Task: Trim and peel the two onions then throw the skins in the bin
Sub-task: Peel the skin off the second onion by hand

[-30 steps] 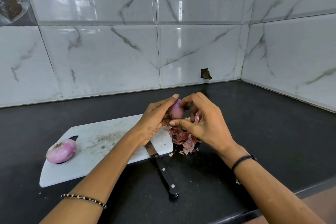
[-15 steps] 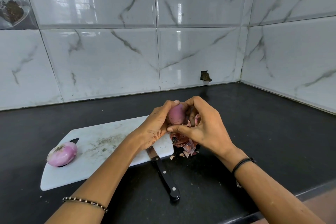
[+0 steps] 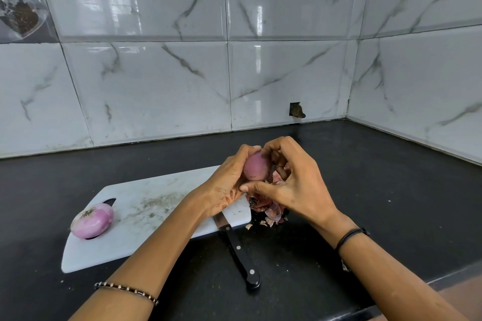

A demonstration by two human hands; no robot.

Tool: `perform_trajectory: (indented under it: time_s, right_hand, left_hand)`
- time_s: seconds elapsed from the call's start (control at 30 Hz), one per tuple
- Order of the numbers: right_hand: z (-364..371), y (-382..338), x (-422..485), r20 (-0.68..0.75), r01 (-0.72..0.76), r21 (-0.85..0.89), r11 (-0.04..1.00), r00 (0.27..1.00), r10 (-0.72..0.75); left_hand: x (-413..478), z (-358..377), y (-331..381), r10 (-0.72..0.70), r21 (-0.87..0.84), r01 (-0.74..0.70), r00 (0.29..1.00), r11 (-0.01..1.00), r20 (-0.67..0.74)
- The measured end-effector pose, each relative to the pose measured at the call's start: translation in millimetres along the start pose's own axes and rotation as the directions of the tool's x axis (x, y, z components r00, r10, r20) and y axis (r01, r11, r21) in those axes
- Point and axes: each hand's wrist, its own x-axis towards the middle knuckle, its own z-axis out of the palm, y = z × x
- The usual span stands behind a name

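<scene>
Left hand point(image 3: 225, 182) grips onion point(image 3: 256, 166), right hand point(image 3: 294, 180) pinches skin; slick bulb may slip toward knife point(image 3: 238, 250).

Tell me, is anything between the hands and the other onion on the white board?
Nothing visible is. The other onion lies at the left end of the cutting board, only bare board between it and the left hand. The knife lies off that path. That hand and the right hand grip the half-peeled onion.
</scene>
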Motion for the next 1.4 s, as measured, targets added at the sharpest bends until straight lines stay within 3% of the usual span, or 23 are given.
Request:
perform_trajectory:
  time_s: [0.3,0.53,1.17,1.4]
  right_hand:
    - [1.5,2.4,1.0,0.006,-0.033,0.075,0.997,0.999,0.033]
    - [1.8,5.1,0.4,0.034,-0.009,0.032,0.999,0.999,0.008]
    - [0.4,3.4,-0.7,0.001,0.001,0.056,0.998,1.0,-0.001]
    - [2.2,2.2,-0.7,0.032,-0.06,0.045,0.997,0.998,0.059]
  left_hand:
    - [1.3,4.6,2.3,-0.011,0.033,0.013,0.999,0.999,-0.046]
    - [-1.3,5.8,1.0,-0.001,0.123,0.006,0.999,0.992,-0.042]
    - [1.1,6.5,3.2,-0.038,0.046,0.043,0.994,0.998,-0.102]
    - [-2.8,6.5,5.1,-0.046,0.054,0.049,0.997,0.997,-0.055]
